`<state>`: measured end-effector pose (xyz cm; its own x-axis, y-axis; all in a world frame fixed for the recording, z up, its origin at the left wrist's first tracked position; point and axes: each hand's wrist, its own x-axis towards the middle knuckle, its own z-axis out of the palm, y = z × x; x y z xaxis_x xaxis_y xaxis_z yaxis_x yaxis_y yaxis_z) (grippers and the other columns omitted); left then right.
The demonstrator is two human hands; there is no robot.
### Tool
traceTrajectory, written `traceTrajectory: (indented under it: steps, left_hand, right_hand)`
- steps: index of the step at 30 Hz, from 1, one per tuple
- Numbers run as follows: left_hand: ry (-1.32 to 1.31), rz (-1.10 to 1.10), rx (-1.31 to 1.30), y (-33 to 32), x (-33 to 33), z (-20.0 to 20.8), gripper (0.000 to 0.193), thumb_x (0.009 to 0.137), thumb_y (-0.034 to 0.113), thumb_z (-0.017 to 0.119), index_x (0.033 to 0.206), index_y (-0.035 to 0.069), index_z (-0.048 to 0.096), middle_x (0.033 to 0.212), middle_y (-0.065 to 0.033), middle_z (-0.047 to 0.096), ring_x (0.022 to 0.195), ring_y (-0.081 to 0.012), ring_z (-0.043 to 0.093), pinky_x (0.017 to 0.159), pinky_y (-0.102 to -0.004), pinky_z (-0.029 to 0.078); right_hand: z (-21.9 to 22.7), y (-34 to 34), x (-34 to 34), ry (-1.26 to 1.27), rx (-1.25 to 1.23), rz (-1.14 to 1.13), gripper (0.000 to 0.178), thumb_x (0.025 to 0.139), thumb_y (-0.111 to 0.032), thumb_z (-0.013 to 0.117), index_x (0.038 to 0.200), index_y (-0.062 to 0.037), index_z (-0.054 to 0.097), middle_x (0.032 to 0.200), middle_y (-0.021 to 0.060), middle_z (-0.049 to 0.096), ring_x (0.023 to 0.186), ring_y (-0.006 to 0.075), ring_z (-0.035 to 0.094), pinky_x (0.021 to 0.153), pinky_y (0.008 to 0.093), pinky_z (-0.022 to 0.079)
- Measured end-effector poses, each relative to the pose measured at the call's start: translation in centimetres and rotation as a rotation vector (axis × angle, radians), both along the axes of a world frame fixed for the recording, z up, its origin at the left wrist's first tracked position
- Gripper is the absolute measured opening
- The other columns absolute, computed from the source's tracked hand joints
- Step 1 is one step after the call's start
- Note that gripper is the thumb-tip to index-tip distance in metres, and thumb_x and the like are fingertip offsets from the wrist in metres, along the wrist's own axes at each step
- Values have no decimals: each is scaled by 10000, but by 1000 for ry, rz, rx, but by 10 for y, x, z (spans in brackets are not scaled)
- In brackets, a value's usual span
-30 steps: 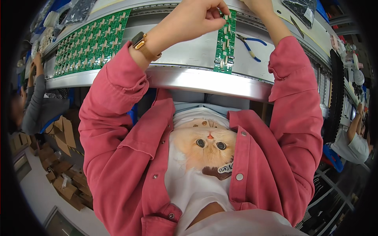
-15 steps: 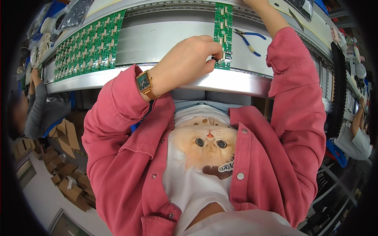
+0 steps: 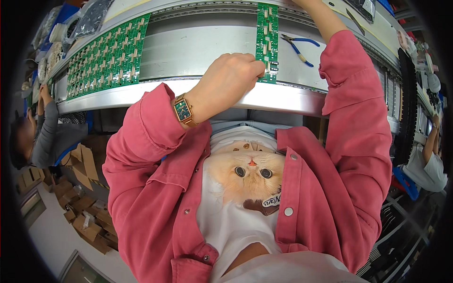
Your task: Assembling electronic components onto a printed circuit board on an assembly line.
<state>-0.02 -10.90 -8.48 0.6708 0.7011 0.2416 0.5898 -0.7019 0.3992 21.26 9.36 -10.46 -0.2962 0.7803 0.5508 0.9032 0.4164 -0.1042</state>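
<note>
My left hand (image 3: 230, 75) is closed, its curled fingers at the left edge of a narrow green circuit board (image 3: 267, 35) near that board's front end. Its fingertips are turned away, so what they pinch is hidden. A small black component (image 3: 273, 66) sits on the board just right of the fingers. Several pale connectors run along the strip. My right forearm (image 3: 325, 21) reaches past the top edge of the picture, which cuts off the hand. Blue-handled pliers (image 3: 300, 49) lie to the right of the board.
A large panel of green circuit boards (image 3: 106, 59) rests at the left on the metal track. The track's front rail (image 3: 292, 100) runs before me. Tweezers (image 3: 355, 21) lie at the far right. Other people work at both sides; cardboard boxes (image 3: 89, 224) stand at lower left.
My left hand has turned over and its fingers have closed in against the board's edge. The small black part seen in its fingers before is now hidden. The strip and pliers stay put.
</note>
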Motion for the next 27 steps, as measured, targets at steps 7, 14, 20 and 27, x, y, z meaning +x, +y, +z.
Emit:
traceTrajectory:
  steps: [7,14,20,27]
  left_hand:
    - [36,40,-38,2,0,10,106,750,57,620,854,63,637,813,-59,618,670,-253,572,657,-348,474]
    - [119,72,160,60,-18,43,182,755,45,624,932,56,665,848,-68,649,653,-253,588,640,-331,472]
    - [440,53,161,167,-45,13,177,737,109,536,778,-18,651,769,-211,658,714,-409,601,687,-427,490]
    - [-85,295,262,204,-7,-27,166,729,119,535,762,-7,638,771,-212,645,715,-411,595,688,-444,483]
  right_hand:
    - [1,1,0,115,14,59,91,711,-63,550,720,-16,627,779,164,626,742,357,573,702,406,473]
    - [26,-47,-11,352,-78,229,127,674,3,581,771,-15,660,778,122,630,677,265,575,659,318,480]
    - [27,-105,-20,449,-541,240,204,726,-7,608,915,-41,676,833,77,658,686,184,582,661,248,482]
    - [20,-154,-17,471,-644,276,148,751,9,621,878,-42,678,765,20,642,642,105,556,611,225,465]
